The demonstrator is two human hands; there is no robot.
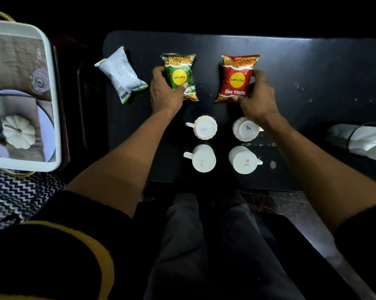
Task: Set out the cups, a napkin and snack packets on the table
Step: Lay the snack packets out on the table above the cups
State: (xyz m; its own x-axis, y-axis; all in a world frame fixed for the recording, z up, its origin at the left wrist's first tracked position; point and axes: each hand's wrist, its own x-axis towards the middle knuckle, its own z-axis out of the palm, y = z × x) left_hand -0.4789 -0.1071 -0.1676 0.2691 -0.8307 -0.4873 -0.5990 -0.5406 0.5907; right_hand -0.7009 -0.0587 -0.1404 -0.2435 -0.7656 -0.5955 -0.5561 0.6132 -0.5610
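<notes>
On the black table (301, 68) lie three snack packets. My left hand (164, 94) grips the green packet (180, 72) by its left side, thumb across its front. My right hand (258, 98) holds the red packet (236, 76) at its right and lower edge. A white packet (120, 73) lies untouched to the left, near the table's corner. Several white cups stand upside down in two rows below the packets: back left (204, 127), back right (243, 129), front left (203, 159), front right (243, 160). A white napkin (368, 141) lies at the right edge.
A white tray (50, 87) with a printed picture inside sits on a dark side stand to the left. A black mesh holder (340, 135) is wrapped around the napkin at the right. A zigzag-patterned fabric (16, 195) is at lower left. My legs are below the table's front edge.
</notes>
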